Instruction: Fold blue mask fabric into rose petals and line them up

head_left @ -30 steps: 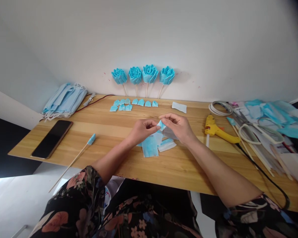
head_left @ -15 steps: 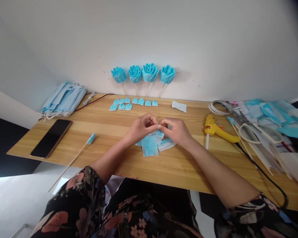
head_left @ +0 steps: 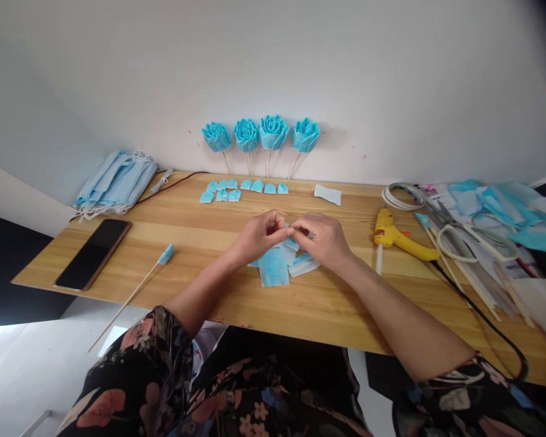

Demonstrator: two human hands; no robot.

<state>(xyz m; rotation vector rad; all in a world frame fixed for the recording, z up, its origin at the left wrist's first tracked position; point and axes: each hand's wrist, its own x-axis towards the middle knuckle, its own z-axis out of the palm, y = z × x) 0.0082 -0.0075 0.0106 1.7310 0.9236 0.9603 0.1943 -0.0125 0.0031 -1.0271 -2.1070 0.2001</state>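
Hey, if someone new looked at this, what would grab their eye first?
Probably the four blue flowers on thin sticks, in a row along the pale wall. Next, the left hand and right hand, pinched close together over blue and white pieces mid-table. The bright yellow glue gun, lying on the table to the right, likely stands out too.
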